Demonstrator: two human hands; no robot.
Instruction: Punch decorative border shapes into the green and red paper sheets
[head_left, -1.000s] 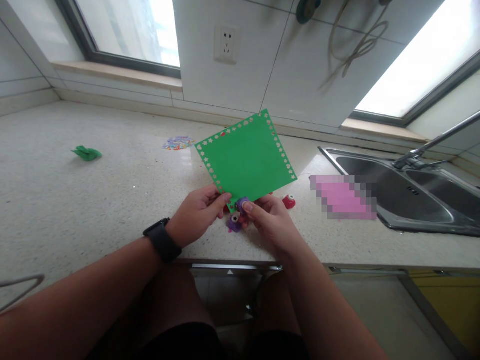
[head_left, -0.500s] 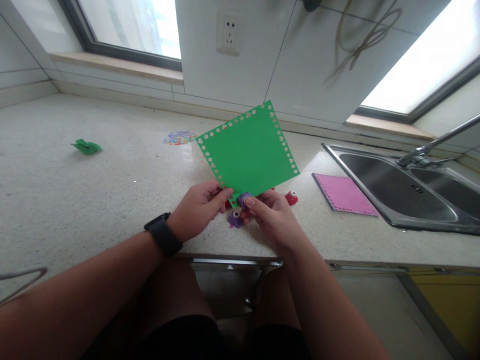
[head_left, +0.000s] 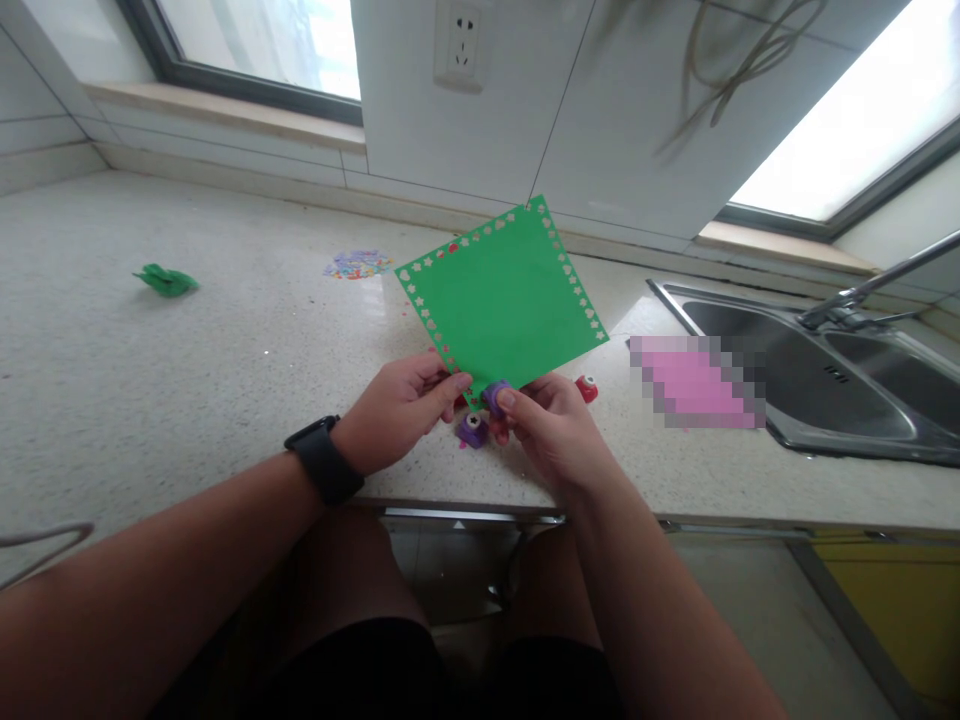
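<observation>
A green sheet [head_left: 506, 300] with small shapes cut along three of its edges is held up at a tilt over the counter. My left hand [head_left: 409, 405] pinches its lower left edge between thumb and fingers. At the sheet's bottom corner, my right hand [head_left: 551, 420] grips a purple craft punch [head_left: 496, 398], thumb on top. Just below lies a second purple punch [head_left: 472, 429] with a star on its round top. A red punch [head_left: 587, 389] is right of my right hand. Another red item is mostly hidden behind my left fingers.
On the speckled counter [head_left: 225, 400] are crumpled green material [head_left: 166, 280] at the left and a patch of colourful cut-outs [head_left: 358, 265] farther back. A pink sheet [head_left: 694, 385], pixelated, lies beside the steel sink [head_left: 795, 370] at the right. A cable [head_left: 45, 535] is at lower left.
The view has shifted slightly. The green sheet's right corner sits a little farther right, and both hands keep their holds.
</observation>
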